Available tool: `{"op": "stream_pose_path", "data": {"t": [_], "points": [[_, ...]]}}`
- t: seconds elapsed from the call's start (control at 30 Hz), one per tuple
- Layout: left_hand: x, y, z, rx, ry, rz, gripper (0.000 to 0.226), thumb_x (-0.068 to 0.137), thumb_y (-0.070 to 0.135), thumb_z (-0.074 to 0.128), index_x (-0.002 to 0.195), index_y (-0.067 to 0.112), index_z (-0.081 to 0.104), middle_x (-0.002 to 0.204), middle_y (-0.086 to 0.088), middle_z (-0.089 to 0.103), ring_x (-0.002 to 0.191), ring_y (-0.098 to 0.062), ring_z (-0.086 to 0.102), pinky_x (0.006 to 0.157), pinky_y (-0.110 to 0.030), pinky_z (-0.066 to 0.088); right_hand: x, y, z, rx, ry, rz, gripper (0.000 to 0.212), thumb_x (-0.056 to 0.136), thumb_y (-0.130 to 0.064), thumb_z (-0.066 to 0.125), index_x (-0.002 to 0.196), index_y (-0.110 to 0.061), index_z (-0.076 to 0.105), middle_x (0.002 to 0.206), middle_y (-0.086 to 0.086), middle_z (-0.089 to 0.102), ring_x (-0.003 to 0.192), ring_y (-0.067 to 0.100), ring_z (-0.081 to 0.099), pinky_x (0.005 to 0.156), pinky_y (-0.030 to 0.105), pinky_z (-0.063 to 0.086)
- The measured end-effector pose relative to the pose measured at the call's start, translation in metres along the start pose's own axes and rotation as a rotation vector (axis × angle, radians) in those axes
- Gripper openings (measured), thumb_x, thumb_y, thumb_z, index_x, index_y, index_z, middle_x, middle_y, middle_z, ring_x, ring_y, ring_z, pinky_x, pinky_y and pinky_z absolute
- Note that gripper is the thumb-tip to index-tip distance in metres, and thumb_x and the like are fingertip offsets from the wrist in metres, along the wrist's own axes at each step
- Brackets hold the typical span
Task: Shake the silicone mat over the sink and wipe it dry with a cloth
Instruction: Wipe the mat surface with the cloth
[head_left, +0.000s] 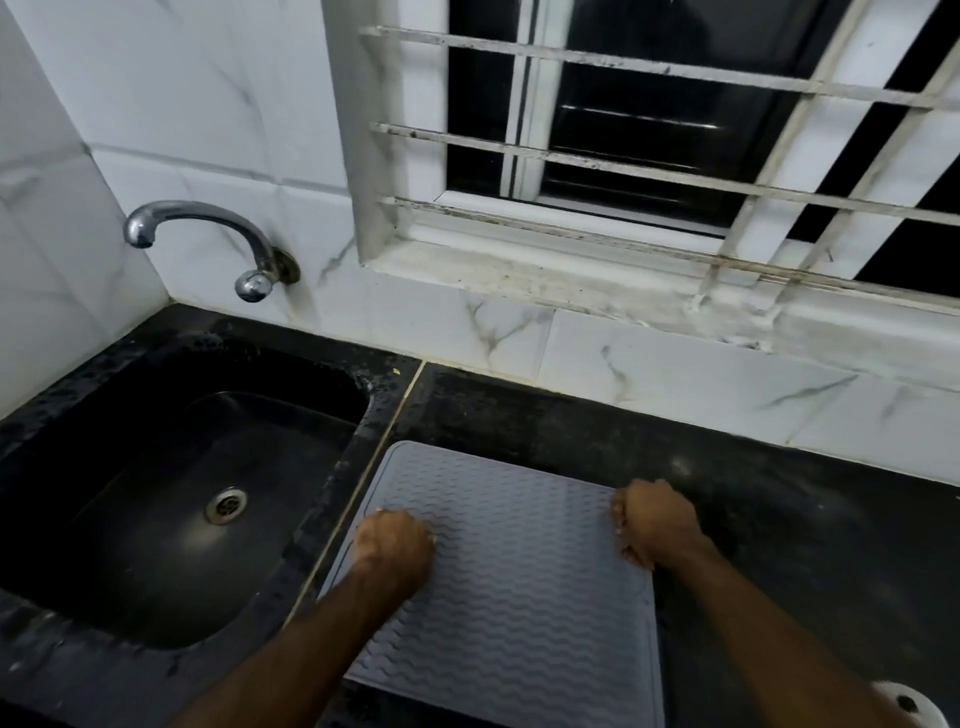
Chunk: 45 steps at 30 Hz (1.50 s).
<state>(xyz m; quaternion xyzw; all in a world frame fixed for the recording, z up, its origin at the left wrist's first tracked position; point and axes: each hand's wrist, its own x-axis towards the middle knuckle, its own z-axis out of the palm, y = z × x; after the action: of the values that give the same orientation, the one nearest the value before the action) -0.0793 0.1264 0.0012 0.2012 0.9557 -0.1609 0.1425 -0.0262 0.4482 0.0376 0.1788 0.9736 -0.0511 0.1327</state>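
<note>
Gripping ribbed grey silicone mat (519, 571): right hand (657, 522) at edge; left hand (395, 543) grip apparently curled, unclear.

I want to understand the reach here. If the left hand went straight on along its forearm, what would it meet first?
Likely only more of the grey silicone mat, on which the left hand lies. Beyond the mat's far edge comes bare black countertop, then the marble-tiled wall. Depth is hard to judge from one view.

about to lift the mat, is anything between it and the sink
Nothing visible. The mat lies flat on the counter just right of the sink, with only a bare counter strip between them. Both hands are already on it.
</note>
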Motion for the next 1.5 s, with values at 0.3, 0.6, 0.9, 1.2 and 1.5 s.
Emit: {"op": "stream_pose_path", "data": {"t": [0.3, 0.6, 0.9, 1.2, 1.5], "points": [[0.003, 0.005, 0.000, -0.049, -0.001, -0.040, 0.049, 0.103, 0.053, 0.031, 0.110, 0.021, 0.067, 0.109, -0.002, 0.067, 0.099, -0.017, 0.063, 0.088, -0.034, 0.051, -0.031, 0.025, 0.004, -0.032, -0.099, 0.046, 0.018, 0.100, -0.029, 0.045, 0.086, -0.025, 0.055, 0.106, 0.001, 0.060, 0.093, 0.017, 0.054, 0.083, 0.032, 0.049], [0.005, 0.010, 0.000, -0.040, -0.006, -0.054, 0.044, 0.103, 0.050, 0.035, 0.113, 0.021, 0.067, 0.108, 0.000, 0.068, 0.096, -0.013, 0.064, 0.076, -0.028, 0.047, -0.078, 0.024, 0.025, -0.098, -0.068, -0.129, 0.018, 0.095, -0.028, 0.050, 0.105, -0.028, 0.064, 0.109, -0.003, 0.063, 0.100, 0.016, 0.046, 0.088, 0.034, 0.044], [-0.001, 0.004, -0.007, 0.032, 0.033, 0.041, 0.046, 0.104, 0.048, 0.031, 0.118, 0.020, 0.066, 0.115, 0.001, 0.068, 0.103, -0.015, 0.064, 0.084, -0.029, 0.051, -0.151, 0.006, 0.062, -0.212, -0.054, -0.079, 0.030, 0.100, -0.030, 0.044, 0.115, -0.024, 0.068, 0.124, -0.001, 0.061, 0.116, 0.022, 0.046, 0.096, 0.036, 0.039], [-0.009, -0.017, 0.004, 0.041, 0.115, 0.186, 0.042, 0.105, 0.041, 0.030, 0.119, 0.023, 0.066, 0.119, 0.002, 0.067, 0.107, -0.016, 0.064, 0.086, -0.031, 0.051, -0.215, -0.006, 0.080, -0.132, -0.171, 0.042, 0.029, 0.093, -0.034, 0.058, 0.121, -0.034, 0.065, 0.128, -0.007, 0.059, 0.124, 0.020, 0.046, 0.100, 0.034, 0.039], [-0.026, -0.043, 0.021, -0.084, 0.196, 0.234, 0.045, 0.102, 0.045, 0.032, 0.114, 0.022, 0.069, 0.121, 0.001, 0.065, 0.113, -0.016, 0.059, 0.092, -0.035, 0.051, -0.250, 0.012, 0.053, 0.127, -0.069, 0.433, 0.017, 0.089, -0.025, 0.056, 0.090, -0.037, 0.069, 0.092, -0.010, 0.067, 0.083, 0.011, 0.062, 0.071, 0.024, 0.046]]}}
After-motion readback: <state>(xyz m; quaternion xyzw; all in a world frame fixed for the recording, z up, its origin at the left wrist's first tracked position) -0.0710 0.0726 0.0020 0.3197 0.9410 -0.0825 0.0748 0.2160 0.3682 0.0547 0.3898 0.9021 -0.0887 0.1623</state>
